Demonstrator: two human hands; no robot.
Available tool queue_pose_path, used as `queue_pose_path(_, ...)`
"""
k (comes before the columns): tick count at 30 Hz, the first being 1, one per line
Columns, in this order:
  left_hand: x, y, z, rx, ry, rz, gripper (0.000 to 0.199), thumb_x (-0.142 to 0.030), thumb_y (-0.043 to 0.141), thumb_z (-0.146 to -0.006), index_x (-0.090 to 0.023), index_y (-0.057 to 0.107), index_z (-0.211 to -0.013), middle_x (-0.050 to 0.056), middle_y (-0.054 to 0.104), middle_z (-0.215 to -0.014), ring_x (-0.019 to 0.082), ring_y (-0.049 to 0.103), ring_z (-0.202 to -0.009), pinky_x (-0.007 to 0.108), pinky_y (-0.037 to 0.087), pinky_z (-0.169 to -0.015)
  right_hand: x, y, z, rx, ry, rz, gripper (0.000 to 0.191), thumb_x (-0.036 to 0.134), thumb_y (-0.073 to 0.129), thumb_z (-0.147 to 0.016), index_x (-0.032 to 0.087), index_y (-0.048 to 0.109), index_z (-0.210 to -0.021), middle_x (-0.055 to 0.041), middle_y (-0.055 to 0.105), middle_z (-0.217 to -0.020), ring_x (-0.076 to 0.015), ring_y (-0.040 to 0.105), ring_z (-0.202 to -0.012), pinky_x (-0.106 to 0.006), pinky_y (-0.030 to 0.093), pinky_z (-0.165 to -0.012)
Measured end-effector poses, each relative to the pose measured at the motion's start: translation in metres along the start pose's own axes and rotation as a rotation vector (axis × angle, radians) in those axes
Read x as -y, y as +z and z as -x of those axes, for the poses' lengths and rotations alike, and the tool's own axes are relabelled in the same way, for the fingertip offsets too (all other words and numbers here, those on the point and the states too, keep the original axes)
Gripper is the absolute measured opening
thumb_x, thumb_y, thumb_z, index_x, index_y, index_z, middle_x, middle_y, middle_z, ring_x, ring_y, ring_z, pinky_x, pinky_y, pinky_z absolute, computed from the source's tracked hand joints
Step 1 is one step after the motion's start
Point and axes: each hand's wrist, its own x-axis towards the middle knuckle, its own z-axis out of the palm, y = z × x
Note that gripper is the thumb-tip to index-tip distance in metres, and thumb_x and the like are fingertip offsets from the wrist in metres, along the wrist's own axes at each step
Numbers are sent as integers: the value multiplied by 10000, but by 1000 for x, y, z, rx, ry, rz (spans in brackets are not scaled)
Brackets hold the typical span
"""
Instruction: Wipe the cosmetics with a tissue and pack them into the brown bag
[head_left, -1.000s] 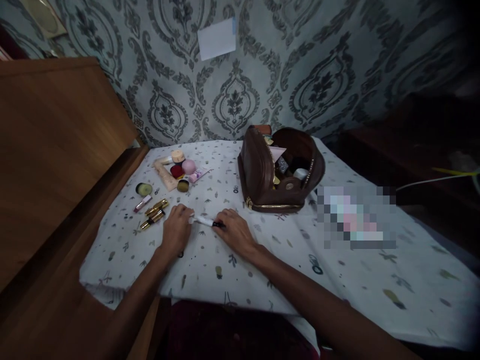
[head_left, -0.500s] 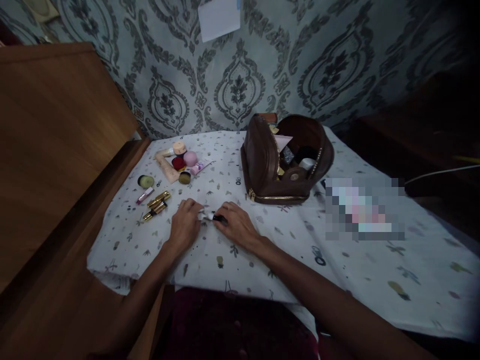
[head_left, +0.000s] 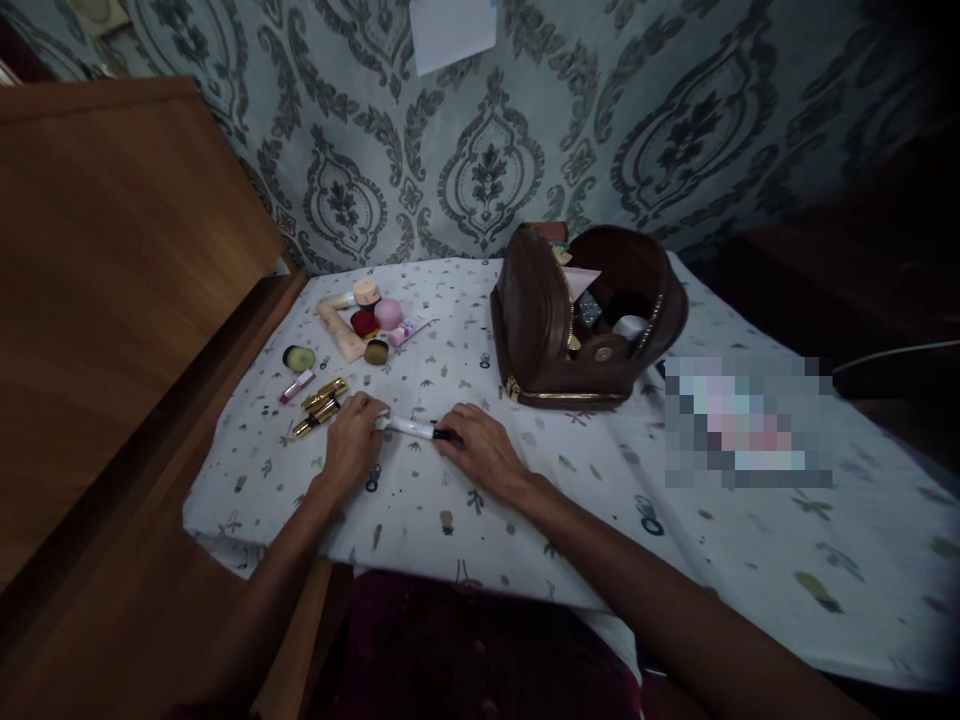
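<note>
Between my hands, low over the patterned cloth, is a slim white tube with a black end [head_left: 411, 427]. My left hand [head_left: 355, 440] pinches its white end, where something pale and crumpled shows at the fingertips. The black end is in the closed fingers of my right hand [head_left: 480, 447], which hide part of it. Just left of my left hand lie two gold lipstick tubes [head_left: 324, 395]. Past them are a small pink lip gloss [head_left: 297, 386] and a round green-topped jar [head_left: 299, 358].
An open brown cosmetic bag [head_left: 577, 365] holding several items stands at the back right. A group of cosmetics, including a pink squeeze tube [head_left: 410, 329] and a pink ball-shaped item [head_left: 388, 314], lies at the back left. A blurred-out flat object [head_left: 742, 420] is on the right.
My left hand has moved left, away from my right hand, and more of the white tube shows between them. My right hand keeps its hold on the black end. The view has shifted slightly.
</note>
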Motion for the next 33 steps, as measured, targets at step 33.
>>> queue_pose_path(33, -4, -11, 31, -10, -23, -66, 366, 5, 496, -725, -221, 616, -987, 63, 596, -1018, 252, 536, -1004, 362, 473, -827, 1, 5, 3, -3, -119, -186, 172, 32, 567, -806, 197, 582, -850, -3, 591, -801, -148, 533, -760, -259, 409, -699)
